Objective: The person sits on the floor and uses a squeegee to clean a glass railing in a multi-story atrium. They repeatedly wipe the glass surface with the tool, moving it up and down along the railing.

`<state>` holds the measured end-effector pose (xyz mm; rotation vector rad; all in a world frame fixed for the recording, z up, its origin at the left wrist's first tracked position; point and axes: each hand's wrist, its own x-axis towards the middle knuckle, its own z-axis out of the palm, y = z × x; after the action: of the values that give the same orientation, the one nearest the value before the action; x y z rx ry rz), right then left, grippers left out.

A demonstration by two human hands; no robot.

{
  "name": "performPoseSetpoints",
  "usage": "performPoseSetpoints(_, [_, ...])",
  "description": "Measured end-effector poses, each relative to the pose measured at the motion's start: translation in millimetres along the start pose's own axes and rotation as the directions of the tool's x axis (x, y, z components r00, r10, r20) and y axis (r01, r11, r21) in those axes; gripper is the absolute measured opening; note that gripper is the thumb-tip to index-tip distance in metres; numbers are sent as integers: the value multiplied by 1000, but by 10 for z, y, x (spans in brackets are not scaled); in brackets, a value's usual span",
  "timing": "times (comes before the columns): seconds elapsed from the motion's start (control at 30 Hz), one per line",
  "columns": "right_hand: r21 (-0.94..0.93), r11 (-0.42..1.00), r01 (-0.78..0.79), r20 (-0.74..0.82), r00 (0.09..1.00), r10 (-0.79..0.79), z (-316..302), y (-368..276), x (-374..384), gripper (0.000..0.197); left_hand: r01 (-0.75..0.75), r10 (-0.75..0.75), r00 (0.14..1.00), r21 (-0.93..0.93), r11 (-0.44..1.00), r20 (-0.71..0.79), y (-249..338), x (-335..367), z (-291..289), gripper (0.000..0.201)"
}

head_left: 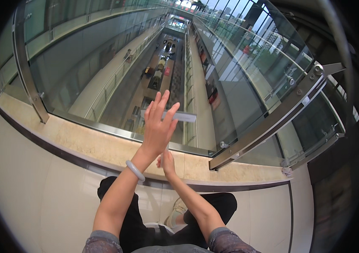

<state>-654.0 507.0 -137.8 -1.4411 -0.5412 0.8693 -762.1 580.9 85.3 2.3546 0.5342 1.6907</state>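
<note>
A T-shaped squeegee (186,117) with a pale grey head is held up in front of the glass panel (116,71). My right hand (169,163) is closed around its handle, low near the stone ledge. My left hand (159,122) is raised in front of the squeegee, fingers apart, and covers the middle of its head and most of the handle. Whether the left fingers touch the head, I cannot tell. On my left wrist is a pale bracelet (135,170).
A beige stone ledge (86,137) runs along the foot of the glass. Metal posts (268,122) brace the panel at both sides. Beyond it, a deep atrium drops to a lower floor with furniture (158,71). My legs are folded on the pale tiles (61,189).
</note>
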Motion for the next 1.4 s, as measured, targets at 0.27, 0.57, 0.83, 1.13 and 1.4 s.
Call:
performPoseSetpoints(0.27, [171, 861, 478, 46, 869, -492, 662, -2329, 23, 38, 24, -22, 997, 29, 999, -67, -56, -8, -34, 43])
performPoseSetpoints(0.57, [103, 880, 464, 22, 883, -469, 556, -2855, -41, 46, 90, -87, 994, 48, 995, -67, -159, 4, -53, 46])
performPoseSetpoints(0.83, [-7, 901, 435, -43, 900, -435, 361, -2114, -35, 48, 161, -161, 987, 10, 987, -22, -178, -34, 22, 47])
performPoseSetpoints(1.13, [84, 764, 640, 33, 765, -644, 763, -4306, -181, 35, 145, -144, 989, -11, 989, 22, -158, -42, 79, 46])
performPoseSetpoints(1.4, [50, 884, 465, -90, 883, -460, 119, -1817, -45, 36, 165, -165, 986, -63, 984, 10, -107, -39, 72, 46])
